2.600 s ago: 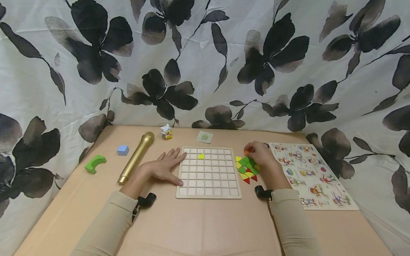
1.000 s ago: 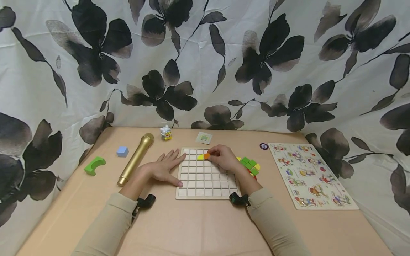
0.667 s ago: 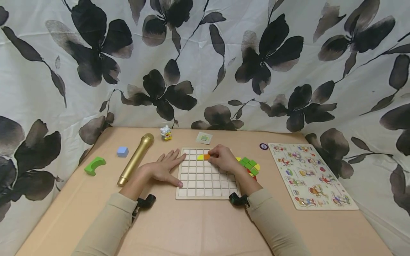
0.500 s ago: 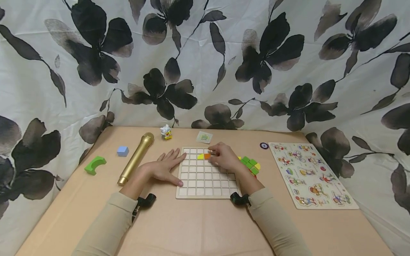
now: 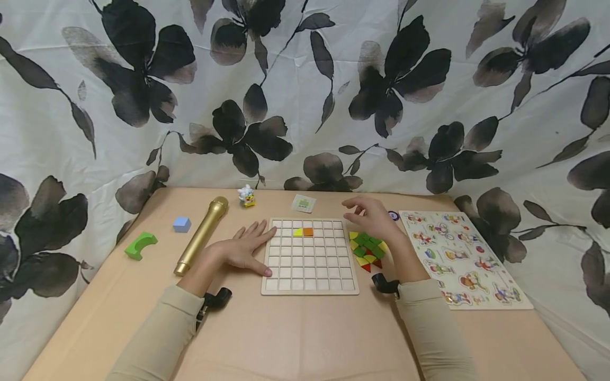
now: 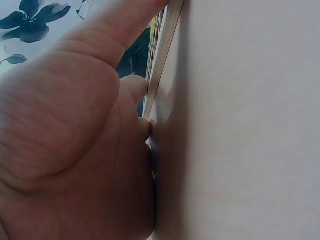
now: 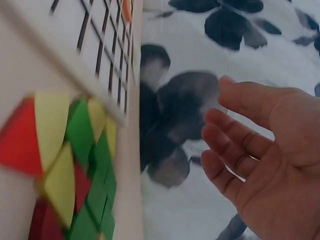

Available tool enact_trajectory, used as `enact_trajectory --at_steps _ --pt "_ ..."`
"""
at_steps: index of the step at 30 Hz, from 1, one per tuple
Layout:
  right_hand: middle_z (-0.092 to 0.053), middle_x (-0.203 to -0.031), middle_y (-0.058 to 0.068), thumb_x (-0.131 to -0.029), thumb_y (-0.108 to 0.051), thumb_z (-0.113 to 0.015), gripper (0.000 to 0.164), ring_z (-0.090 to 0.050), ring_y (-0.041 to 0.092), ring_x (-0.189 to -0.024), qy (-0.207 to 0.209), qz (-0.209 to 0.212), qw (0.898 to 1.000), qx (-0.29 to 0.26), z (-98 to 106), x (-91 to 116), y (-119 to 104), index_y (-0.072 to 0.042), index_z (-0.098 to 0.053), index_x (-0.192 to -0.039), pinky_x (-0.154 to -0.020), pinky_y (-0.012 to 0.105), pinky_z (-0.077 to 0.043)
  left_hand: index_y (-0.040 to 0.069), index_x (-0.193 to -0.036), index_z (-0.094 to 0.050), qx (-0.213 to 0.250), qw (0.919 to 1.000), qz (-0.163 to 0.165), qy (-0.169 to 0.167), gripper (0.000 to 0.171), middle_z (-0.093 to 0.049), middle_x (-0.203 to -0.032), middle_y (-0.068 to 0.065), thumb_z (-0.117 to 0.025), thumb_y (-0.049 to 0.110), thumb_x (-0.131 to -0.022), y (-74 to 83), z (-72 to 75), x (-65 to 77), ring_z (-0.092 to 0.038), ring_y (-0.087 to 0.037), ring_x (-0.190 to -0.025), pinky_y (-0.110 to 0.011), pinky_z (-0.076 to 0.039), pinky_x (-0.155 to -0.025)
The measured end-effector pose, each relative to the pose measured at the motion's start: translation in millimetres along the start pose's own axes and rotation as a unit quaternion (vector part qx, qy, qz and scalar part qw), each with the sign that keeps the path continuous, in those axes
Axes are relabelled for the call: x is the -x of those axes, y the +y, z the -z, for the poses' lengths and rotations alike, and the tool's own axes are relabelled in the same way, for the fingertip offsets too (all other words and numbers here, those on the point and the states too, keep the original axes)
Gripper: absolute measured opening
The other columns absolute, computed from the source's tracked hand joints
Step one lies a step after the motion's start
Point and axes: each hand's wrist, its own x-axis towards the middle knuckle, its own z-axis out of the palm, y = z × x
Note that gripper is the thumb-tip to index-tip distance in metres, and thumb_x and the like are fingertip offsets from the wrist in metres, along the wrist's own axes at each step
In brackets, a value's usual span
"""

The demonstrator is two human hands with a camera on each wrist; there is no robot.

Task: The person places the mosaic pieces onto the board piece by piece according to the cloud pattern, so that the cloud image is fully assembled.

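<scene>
A pale wooden grid board [image 5: 310,270] lies mid-table. In its second row sit a yellow piece [image 5: 298,232] and an orange square tile [image 5: 308,232], side by side. My left hand [image 5: 240,251] lies flat with spread fingers, its thumb and fingertips at the board's left edge. My right hand [image 5: 374,218] hovers above the far side of a pile of green, yellow and red pieces [image 5: 367,248], right of the board. In the right wrist view, the fingers of the right hand [image 7: 260,150] are loosely bent and hold nothing; the pile [image 7: 75,165] is below.
Behind the board lies a small patterned card [image 5: 304,203], near a toy figure [image 5: 247,196]. To the left are a golden tube [image 5: 202,235], a blue block [image 5: 182,224] and a green arch block [image 5: 141,245]. A picture board [image 5: 467,259] and a dark round disc [image 5: 393,215] are on the right.
My right hand brought the orange tile from the pile to the grid, let go beside the yellow piece, then moved back right over the pile. The left hand stayed put.
</scene>
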Motion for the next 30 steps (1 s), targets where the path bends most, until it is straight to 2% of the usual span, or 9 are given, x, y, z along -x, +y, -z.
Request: enact_trajectory --at_steps 4,10,15,22,25,28,30 --pt "-0.070 -0.125 0.016 -0.100 -0.016 -0.070 0.033 -0.058 0.027 -0.097 -0.026 -0.036 0.999 0.020 4 2 16 -0.007 -0.072 -0.131 -0.070 0.031 -0.050 0.013 -0.169 -0.007 -0.008 1.0000 0.004 0.003 0.127 0.012 -0.173 -0.025 -0.078 0.069 -0.079 -1.3 -0.7 0.0 0.014 -0.044 -0.160 -0.066 0.009 -0.126" --pt "-0.073 -0.111 0.011 -0.099 -0.010 -0.071 0.026 -0.057 0.024 -0.091 -0.100 -0.069 0.992 0.031 -6 3 43 -0.003 -0.075 -0.123 -0.074 0.029 -0.050 0.014 -0.169 -0.007 -0.024 0.9996 0.015 0.001 0.125 0.012 -0.173 -0.024 -0.079 0.066 -0.081 -4.5 -3.0 -2.1 0.013 -0.044 -0.160 -0.066 0.006 -0.126" --pt "-0.069 -0.102 0.010 -0.096 -0.007 -0.073 0.016 -0.056 0.023 -0.089 -0.111 -0.089 0.990 0.012 -13 3 53 -0.006 -0.078 -0.110 -0.074 0.030 -0.051 0.013 -0.169 -0.007 -0.024 0.9996 0.014 0.003 0.125 0.011 -0.173 -0.024 -0.079 0.066 -0.081 -3.6 -2.3 -2.8 0.012 -0.044 -0.161 -0.067 0.006 -0.126" --pt "-0.062 -0.093 0.008 -0.096 -0.005 -0.073 0.007 -0.056 0.023 -0.086 -0.122 -0.070 0.990 -0.014 -16 0 53 -0.007 -0.071 -0.102 -0.073 0.031 -0.049 0.013 -0.169 -0.007 -0.022 0.9997 0.012 0.004 0.125 0.011 -0.173 -0.025 -0.079 0.066 -0.081 -3.3 -2.4 -1.5 0.011 -0.045 -0.160 -0.068 0.006 -0.126" --pt "-0.063 -0.095 0.008 -0.096 -0.003 -0.071 0.008 -0.057 0.024 -0.089 -0.105 -0.058 0.992 -0.034 -15 0 48 -0.007 -0.070 -0.103 -0.076 0.030 -0.050 0.013 -0.169 -0.007 -0.025 0.9996 0.014 0.002 0.125 0.011 -0.173 -0.024 -0.078 0.067 -0.081 -3.3 -2.5 -1.3 0.012 -0.044 -0.160 -0.067 0.006 -0.126" --pt "-0.065 -0.099 0.010 -0.098 -0.003 -0.067 0.009 -0.057 0.025 -0.089 -0.079 -0.026 0.995 -0.056 -14 -4 38 -0.005 -0.071 -0.106 -0.077 0.031 -0.049 0.014 -0.169 -0.006 -0.027 0.9995 0.015 0.001 0.125 0.012 -0.173 -0.024 -0.078 0.067 -0.081 -3.6 -2.1 -1.9 0.013 -0.043 -0.161 -0.067 0.006 -0.126" --pt "-0.066 -0.100 0.010 -0.100 -0.004 -0.065 0.012 -0.056 0.025 -0.087 -0.076 -0.001 0.995 -0.061 -17 -8 28 -0.004 -0.073 -0.108 -0.075 0.031 -0.049 0.015 -0.169 -0.006 -0.029 0.9994 0.017 -0.002 0.125 0.013 -0.173 -0.023 -0.077 0.068 -0.081 -3.8 -1.7 -2.2 0.014 -0.042 -0.161 -0.065 0.007 -0.127"
